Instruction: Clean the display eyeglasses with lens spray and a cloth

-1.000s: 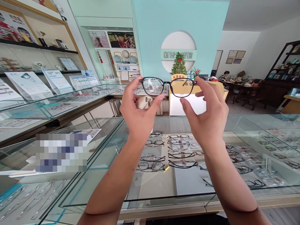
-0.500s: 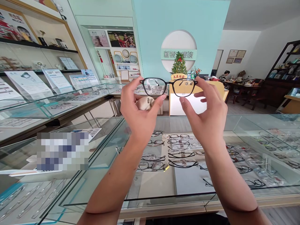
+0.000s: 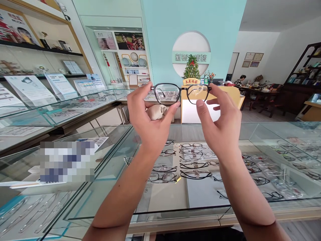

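A pair of black-rimmed eyeglasses is held up in front of me, level with the cash counter behind. My left hand grips its left end near the hinge, and a crumpled beige cloth is tucked in that palm. The thumb of this hand points up beside the left lens. My right hand closes on the right end of the frame, its thumb tip at the lower edge of the right lens. Through the lenses the background shows clearly.
Below my arms stands a glass display case with rows of eyeglasses inside. Left are another glass counter and cardboard signs. Farther back are a yellow and white cash counter, a small plant and a seated person.
The eyeglasses have turned slightly, the right lens now appearing narrower. My right thumb has shifted up and right onto that lens's lower edge. The left hand has moved slightly.
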Tool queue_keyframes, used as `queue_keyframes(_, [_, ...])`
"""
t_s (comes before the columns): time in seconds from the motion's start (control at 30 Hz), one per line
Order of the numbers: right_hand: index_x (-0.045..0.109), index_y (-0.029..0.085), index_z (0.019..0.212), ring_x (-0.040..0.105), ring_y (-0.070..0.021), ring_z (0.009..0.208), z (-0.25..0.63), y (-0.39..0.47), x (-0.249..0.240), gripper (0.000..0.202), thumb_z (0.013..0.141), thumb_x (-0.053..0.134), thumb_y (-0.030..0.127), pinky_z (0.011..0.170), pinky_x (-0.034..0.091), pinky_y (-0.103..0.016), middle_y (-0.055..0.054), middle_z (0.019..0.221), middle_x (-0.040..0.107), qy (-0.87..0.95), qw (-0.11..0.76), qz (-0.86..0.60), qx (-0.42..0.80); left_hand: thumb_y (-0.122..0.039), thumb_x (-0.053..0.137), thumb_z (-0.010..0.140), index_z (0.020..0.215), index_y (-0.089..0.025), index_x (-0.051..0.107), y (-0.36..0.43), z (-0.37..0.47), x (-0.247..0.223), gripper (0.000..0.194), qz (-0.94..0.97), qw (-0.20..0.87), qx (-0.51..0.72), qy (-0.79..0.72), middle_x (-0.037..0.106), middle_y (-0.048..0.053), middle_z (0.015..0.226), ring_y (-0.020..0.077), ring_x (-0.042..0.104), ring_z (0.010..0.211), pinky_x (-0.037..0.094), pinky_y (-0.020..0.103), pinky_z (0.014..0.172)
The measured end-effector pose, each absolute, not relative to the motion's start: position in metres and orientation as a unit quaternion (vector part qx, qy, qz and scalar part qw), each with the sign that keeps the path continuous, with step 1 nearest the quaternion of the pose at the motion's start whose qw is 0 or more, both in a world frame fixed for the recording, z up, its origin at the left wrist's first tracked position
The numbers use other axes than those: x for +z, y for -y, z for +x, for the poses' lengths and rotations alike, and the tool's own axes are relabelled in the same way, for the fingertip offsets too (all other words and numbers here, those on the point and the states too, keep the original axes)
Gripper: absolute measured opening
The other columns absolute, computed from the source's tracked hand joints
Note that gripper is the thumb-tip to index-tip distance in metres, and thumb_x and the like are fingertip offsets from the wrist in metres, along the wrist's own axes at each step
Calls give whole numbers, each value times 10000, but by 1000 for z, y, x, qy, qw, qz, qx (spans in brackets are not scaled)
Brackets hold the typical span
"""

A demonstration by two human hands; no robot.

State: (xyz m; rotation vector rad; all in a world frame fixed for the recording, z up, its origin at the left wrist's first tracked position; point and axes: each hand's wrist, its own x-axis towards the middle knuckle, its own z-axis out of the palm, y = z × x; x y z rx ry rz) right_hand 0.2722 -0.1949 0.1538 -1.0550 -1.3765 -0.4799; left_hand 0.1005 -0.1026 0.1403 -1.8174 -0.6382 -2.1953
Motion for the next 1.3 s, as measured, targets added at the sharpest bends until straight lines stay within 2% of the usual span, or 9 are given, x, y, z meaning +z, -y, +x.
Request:
queue_keyframes(0.23, [638, 273, 1544, 766, -306, 1123, 270, 194, 154, 488, 1086, 625, 443, 927, 643, -530, -165, 1415, 756, 594, 620, -473, -198, -559, 889, 880, 1517, -338, 552, 104, 101, 140, 755, -619, 100, -744, 229, 613, 124, 1538, 361, 624, 1403, 625, 515, 988])
queue_keyframes(0.57, [634, 296, 1559, 773, -301, 1116, 272, 190, 152, 499, 1097, 605, 483, 906, 659, -504, -156, 1402, 785, 603, 620, -463, -195, -564, 911, 857, 1515, -351, 567, 110, 102, 141, 772, -615, 105, -745, 237, 625, 126, 1556, 390, 559, 1503, 648, 533, 980])
queue_keyframes(0.77, [681, 313, 1529, 798, -302, 1145, 267, 193, 152, 444, 1119, 545, 419, 951, 673, -534, -120, 1377, 809, 596, 642, -433, -213, -591, 848, 918, 1545, -392, 573, 93, 96, 143, 713, -624, 24, -748, 224, 592, 93, 1642, 344, 643, 1429, 653, 497, 1016])
queue_keyframes(0.97, [691, 354, 1528, 796, -280, 1199, 267, 190, 150, 446, 1124, 501, 353, 964, 686, -509, -81, 1393, 808, 600, 645, -416, -224, -601, 848, 921, 1546, -393, 583, 71, 89, 143, 710, -622, 45, -748, 227, 650, 93, 1580, 344, 658, 1426, 648, 517, 1055])
queue_keyframes(1.2, [727, 363, 1484, 791, -281, 1226, 267, 188, 152, 425, 1137, 483, 329, 975, 689, -530, -68, 1394, 807, 579, 666, -402, -246, -595, 879, 884, 1600, -422, 535, 71, 94, 143, 813, -640, 3, -739, 212, 642, 114, 1593, 397, 630, 1481, 653, 496, 979])
queue_keyframes(1.3, [714, 377, 1494, 798, -276, 1185, 266, 188, 151, 423, 1145, 479, 333, 961, 688, -524, -68, 1392, 806, 574, 666, -404, -253, -588, 848, 915, 1609, -438, 516, 71, 94, 143, 783, -641, 15, -739, 207, 636, 104, 1607, 387, 617, 1509, 650, 465, 947])
